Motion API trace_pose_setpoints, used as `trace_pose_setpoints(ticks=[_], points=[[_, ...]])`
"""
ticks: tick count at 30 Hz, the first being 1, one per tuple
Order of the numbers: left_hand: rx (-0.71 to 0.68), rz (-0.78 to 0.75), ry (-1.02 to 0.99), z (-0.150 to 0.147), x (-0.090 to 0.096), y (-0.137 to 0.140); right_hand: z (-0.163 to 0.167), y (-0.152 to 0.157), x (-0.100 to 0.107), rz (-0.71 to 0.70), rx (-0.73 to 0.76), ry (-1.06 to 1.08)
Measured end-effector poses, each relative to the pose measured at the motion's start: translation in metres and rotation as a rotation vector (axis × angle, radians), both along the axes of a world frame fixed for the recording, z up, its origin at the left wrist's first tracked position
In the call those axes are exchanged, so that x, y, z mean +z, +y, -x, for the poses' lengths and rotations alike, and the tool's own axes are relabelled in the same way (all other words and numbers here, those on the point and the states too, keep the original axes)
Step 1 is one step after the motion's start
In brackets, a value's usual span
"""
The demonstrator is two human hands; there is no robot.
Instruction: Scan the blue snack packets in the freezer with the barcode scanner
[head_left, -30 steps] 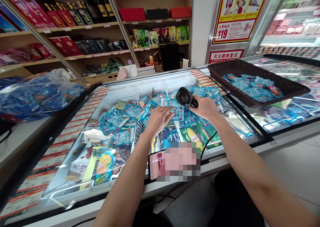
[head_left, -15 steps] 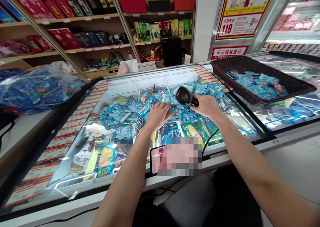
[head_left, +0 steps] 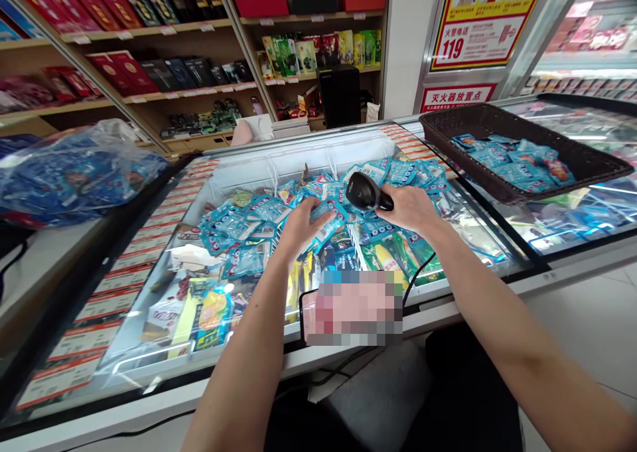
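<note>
My right hand (head_left: 412,208) grips a black handheld barcode scanner (head_left: 364,192), its head turned left above the freezer. To its left, my left hand (head_left: 300,225) pinches a light-blue snack packet (head_left: 329,218) between thumb and fingers. The packet is tilted, and part of it is hidden by the hand. Many similar blue packets (head_left: 231,226) lie heaped around both hands inside the glass-topped chest freezer (head_left: 293,166). A black cable (head_left: 417,276) hangs below my right hand.
A brown basket (head_left: 507,117) with blue packets rests on the freezer's right side. A clear bag (head_left: 74,173) of blue packs lies at left. A phone (head_left: 309,312), mostly blurred out, leans at the front edge. Stocked shelves (head_left: 199,93) stand behind.
My left hand has drawn slightly left, and a blue packet now shows raised and tilted in its grip. My right hand and the scanner have barely moved.
</note>
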State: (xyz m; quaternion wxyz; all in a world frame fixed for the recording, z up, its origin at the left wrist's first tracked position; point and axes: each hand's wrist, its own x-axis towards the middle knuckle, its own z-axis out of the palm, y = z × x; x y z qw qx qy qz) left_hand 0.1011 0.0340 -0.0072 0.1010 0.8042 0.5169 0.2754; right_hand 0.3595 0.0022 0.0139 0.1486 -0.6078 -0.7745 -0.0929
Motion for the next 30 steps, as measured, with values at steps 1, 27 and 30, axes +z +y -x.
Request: trace_pose_setpoints(ticks=[1, 27, 30], points=[[0.049, -0.007, -0.049, 0.002, 0.000, 0.001, 0.000, 0.000, 0.000, 0.004, 0.010, -0.002], [0.172, 0.083, -0.556, 0.008, -0.019, 0.016, 0.007, -0.006, -0.002, 0.051, 0.230, -0.089], [0.164, 0.097, -0.581, 0.008, -0.018, 0.015, 0.007, -0.006, -0.003, 0.040, 0.239, -0.089]])
